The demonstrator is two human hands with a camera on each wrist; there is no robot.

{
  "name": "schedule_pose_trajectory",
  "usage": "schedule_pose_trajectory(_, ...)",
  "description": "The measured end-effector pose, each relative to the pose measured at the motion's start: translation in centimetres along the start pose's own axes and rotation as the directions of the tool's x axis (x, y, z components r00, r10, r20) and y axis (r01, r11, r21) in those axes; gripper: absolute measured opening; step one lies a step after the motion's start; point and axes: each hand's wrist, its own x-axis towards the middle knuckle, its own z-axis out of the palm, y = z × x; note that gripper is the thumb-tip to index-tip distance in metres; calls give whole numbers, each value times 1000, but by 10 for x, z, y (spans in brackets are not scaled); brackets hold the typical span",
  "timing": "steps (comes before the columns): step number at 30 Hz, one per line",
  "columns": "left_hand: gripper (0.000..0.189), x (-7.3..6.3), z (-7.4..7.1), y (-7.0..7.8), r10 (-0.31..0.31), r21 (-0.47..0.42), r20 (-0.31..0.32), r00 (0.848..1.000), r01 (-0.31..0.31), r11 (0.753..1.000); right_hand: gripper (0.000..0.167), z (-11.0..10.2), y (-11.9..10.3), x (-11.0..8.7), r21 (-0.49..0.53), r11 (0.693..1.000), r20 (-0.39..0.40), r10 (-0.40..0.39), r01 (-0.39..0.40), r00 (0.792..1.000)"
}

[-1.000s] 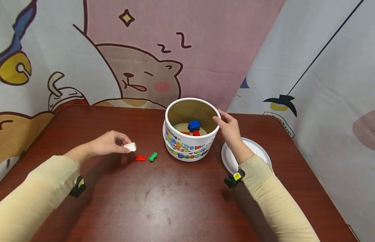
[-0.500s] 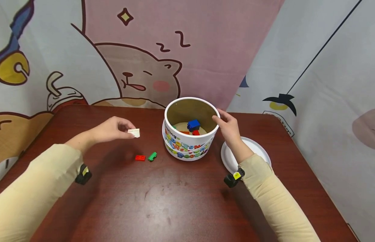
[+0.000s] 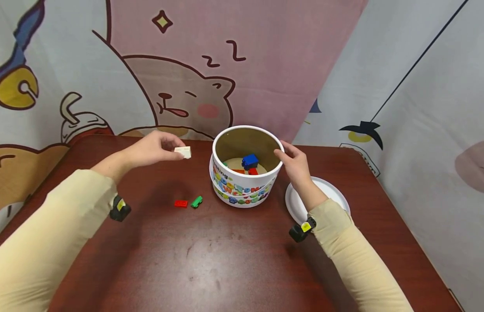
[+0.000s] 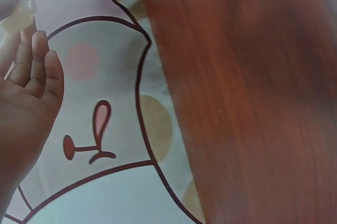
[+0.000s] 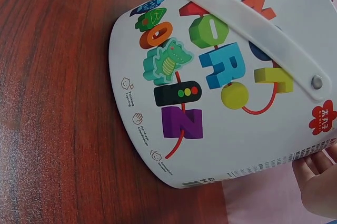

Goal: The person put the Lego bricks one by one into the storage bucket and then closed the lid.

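Note:
My left hand (image 3: pixel 155 148) pinches a white toy brick (image 3: pixel 183 152) between thumb and fingers, raised above the table to the left of the bucket. In the left wrist view the brick (image 4: pixel 20 13) shows studs along one side. My right hand (image 3: pixel 295 163) grips the right rim of the white printed bucket (image 3: pixel 242 190), thumb on the rim's inner side and fingers along the outside. Inside the bucket lie a blue brick (image 3: pixel 250 161) and some red and orange pieces. On the table, a red brick (image 3: pixel 181 203) and a green piece (image 3: pixel 197 202) lie left of the bucket.
A white plate (image 3: pixel 335 193) sits right of the bucket, partly under my right forearm. The bucket's handle (image 5: pixel 253 26) hangs down along its front. A printed cloth (image 3: pixel 265 65) stands behind the brown table (image 3: pixel 226 260).
My left hand has lifted the white brick from low beside the red brick, moving up and slightly right toward the bucket. The right hand stays at the rim.

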Motion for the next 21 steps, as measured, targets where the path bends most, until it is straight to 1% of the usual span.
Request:
schedule_pose_trajectory(8, 22, 11, 1, 17, -2, -35, -46, 999, 0, 999, 44, 0, 1, 1, 12, 1000, -3, -2, 2, 1000)
schedule_pose_trajectory(12, 22, 19, 2, 22, 5, -47, -45, 999, -7, 999, 45, 0, 2, 1, 3, 1000, -2, -1, 1, 1000)
schedule_pose_trajectory(21, 22, 40, 10, 36, 61, -83, -35, 998, -64, 995, 45, -1, 1, 1, 7, 1000, 0, -5, 5, 1000)
